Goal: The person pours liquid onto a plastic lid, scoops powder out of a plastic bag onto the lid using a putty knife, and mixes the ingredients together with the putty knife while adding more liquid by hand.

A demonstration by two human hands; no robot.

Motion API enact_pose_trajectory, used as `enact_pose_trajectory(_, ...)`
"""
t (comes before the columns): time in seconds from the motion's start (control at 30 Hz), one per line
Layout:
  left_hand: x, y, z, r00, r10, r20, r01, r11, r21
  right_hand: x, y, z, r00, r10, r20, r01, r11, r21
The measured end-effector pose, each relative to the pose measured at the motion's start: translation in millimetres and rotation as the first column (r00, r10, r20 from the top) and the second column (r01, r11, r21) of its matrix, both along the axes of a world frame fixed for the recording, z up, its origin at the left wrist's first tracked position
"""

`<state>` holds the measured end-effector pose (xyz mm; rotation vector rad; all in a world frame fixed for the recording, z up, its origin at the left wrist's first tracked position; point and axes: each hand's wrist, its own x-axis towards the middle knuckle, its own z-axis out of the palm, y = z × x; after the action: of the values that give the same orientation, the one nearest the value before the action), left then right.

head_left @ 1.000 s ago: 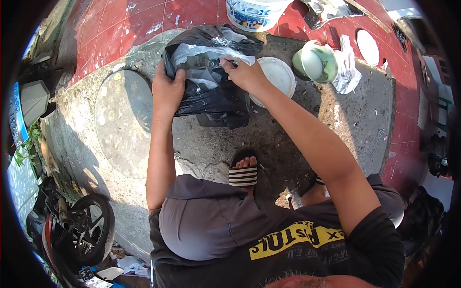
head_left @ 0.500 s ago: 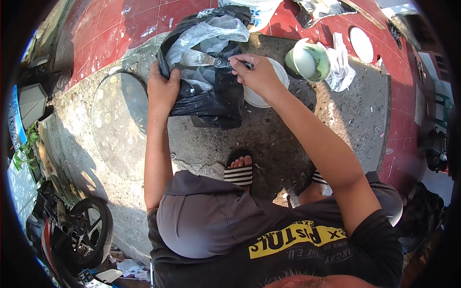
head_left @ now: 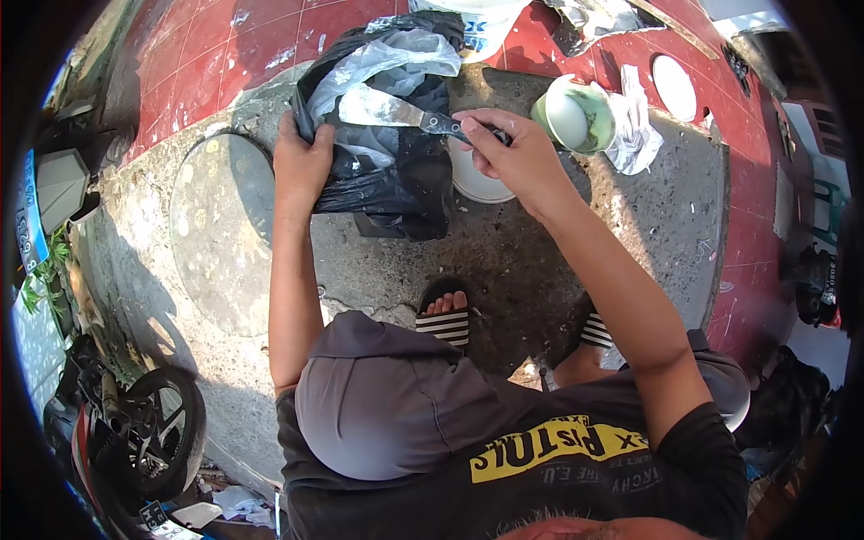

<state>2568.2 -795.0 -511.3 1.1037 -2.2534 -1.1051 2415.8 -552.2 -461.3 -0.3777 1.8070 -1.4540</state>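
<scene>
My left hand (head_left: 303,166) grips the left edge of a black plastic bag (head_left: 416,175), thumb inside and fingers outside. A translucent white plastic liner (head_left: 396,56) bulges from the bag's mouth. In my right hand (head_left: 513,155) is the dark handle of a putty knife (head_left: 378,108). Its blade points left over the open bag, with whitish material on it. What lies deeper in the bag is hidden by the plastic folds. Just behind the right hand a round white lid (head_left: 477,175) rests on the concrete.
A green-stained pail (head_left: 598,121) holding a pale bowl-like container stands at right, beside a crumpled white plastic bag (head_left: 636,135). At the back is a white bucket (head_left: 486,31). Another white lid (head_left: 674,87) lies on red tiles. A motorbike wheel (head_left: 162,432) is at lower left.
The putty knife has lifted and moved toward the right, with more of its handle and blade showing. My right hand has shifted right and slightly down; the left keeps its hold on the bag.
</scene>
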Motion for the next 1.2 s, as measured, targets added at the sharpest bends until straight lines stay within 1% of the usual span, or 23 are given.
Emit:
enact_pose_trajectory(0.03, 1, -3, -4, 1.0, 0.008, 0.001, -0.008, 1.0, 0.002, 0, 5, 5, 1.0, 0.002, 0.001, -0.002, 1.0, 0.0)
enact_pose_trajectory(0.1, 0, -2, -2, 1.0, 0.016, 0.003, -0.016, 1.0, 0.008, 0, 15, 17, 0.993, -0.035, 0.112, 0.034, 0.999, 0.011)
enact_pose_trajectory(0.2, -1, -3, 2, 1.0, 0.017, -0.003, -0.017, 0.999, 0.03, -4, 37, 23, 0.993, -0.033, 0.112, 0.035, 0.999, -0.015)
enact_pose_trajectory(0.27, 0, -6, 2, 1.0, 0.011, 0.011, -0.011, 1.0, 0.02, -8, 54, 26, 0.994, -0.037, 0.102, 0.035, 0.999, 0.02)
enact_pose_trajectory(0.3, 0, -8, 1, 1.0, -0.012, -0.019, 0.013, 0.998, 0.068, -11, 62, 28, 0.995, -0.036, 0.088, 0.032, 0.998, 0.047)
enact_pose_trajectory(0.33, 0, -7, -1, 1.0, -0.013, -0.016, 0.014, 0.997, 0.074, -14, 70, 30, 0.995, -0.037, 0.091, 0.033, 0.998, 0.052)
enact_pose_trajectory(0.4, -3, 0, 11, 0.998, 0.055, 0.024, -0.055, 0.998, -0.009, -19, 86, 35, 0.997, -0.064, 0.047, 0.061, 0.995, 0.082)
enact_pose_trajectory(0.43, -3, 5, 21, 0.999, 0.041, 0.032, -0.041, 0.999, 0.004, -20, 93, 39, 0.997, -0.071, 0.023, 0.067, 0.989, 0.129)
enact_pose_trajectory(0.47, -3, 3, 17, 0.999, 0.037, 0.035, -0.038, 0.999, 0.01, -23, 101, 38, 0.997, -0.074, 0.025, 0.07, 0.988, 0.136)
enact_pose_trajectory(0.53, 2, -5, 7, 1.0, 0.01, 0.028, -0.01, 1.0, 0.02, -28, 117, 34, 0.996, -0.084, 0.002, 0.081, 0.971, 0.224)
enact_pose_trajectory(0.57, 2, -4, 8, 1.0, 0.003, -0.001, -0.003, 0.998, 0.066, -30, 124, 30, 0.996, -0.086, 0.003, 0.083, 0.97, 0.229)
enact_pose_trajectory(0.73, 1, -4, 6, 1.0, 0.003, -0.01, -0.002, 0.996, 0.092, -36, 149, -4, 0.992, -0.121, 0.027, 0.102, 0.922, 0.374)
enact_pose_trajectory(0.8, 0, -2, 10, 1.0, 0.015, -0.01, -0.014, 0.995, 0.095, -34, 150, -17, 0.991, -0.132, 0.02, 0.114, 0.91, 0.398)
enact_pose_trajectory(0.87, 0, -2, 13, 0.999, -0.035, -0.014, 0.036, 0.991, 0.13, -33, 150, -27, 0.99, -0.14, 0.015, 0.121, 0.901, 0.418)
enact_pose_trajectory(0.97, 1, -3, 8, 0.998, -0.036, -0.044, 0.041, 0.993, 0.114, -34, 148, -38, 0.993, -0.113, -0.011, 0.106, 0.881, 0.461)
enact_pose_trajectory(1.03, 2, -1, 8, 0.998, -0.025, -0.056, 0.031, 0.994, 0.108, -32, 145, -41, 0.988, 0.019, -0.15, 0.066, 0.838, 0.542)
enact_pose_trajectory(1.07, 1, 0, 9, 0.998, -0.015, -0.067, 0.022, 0.995, 0.099, -31, 143, -39, 0.988, 0.02, -0.152, 0.067, 0.837, 0.543)
enact_pose_trajectory(1.13, 1, 2, 9, 0.998, -0.003, -0.063, 0.008, 0.997, 0.08, -25, 137, -34, 0.912, 0.147, -0.384, 0.103, 0.823, 0.559)
enact_pose_trajectory(1.17, 1, 2, 10, 0.998, 0.008, -0.055, -0.005, 0.998, 0.059, -23, 136, -33, 0.911, 0.148, -0.384, 0.103, 0.822, 0.559)
enact_pose_trajectory(1.2, 1, 2, 9, 0.998, 0.009, -0.056, -0.006, 0.998, 0.059, -22, 135, -32, 0.85, 0.198, -0.488, 0.108, 0.842, 0.529)
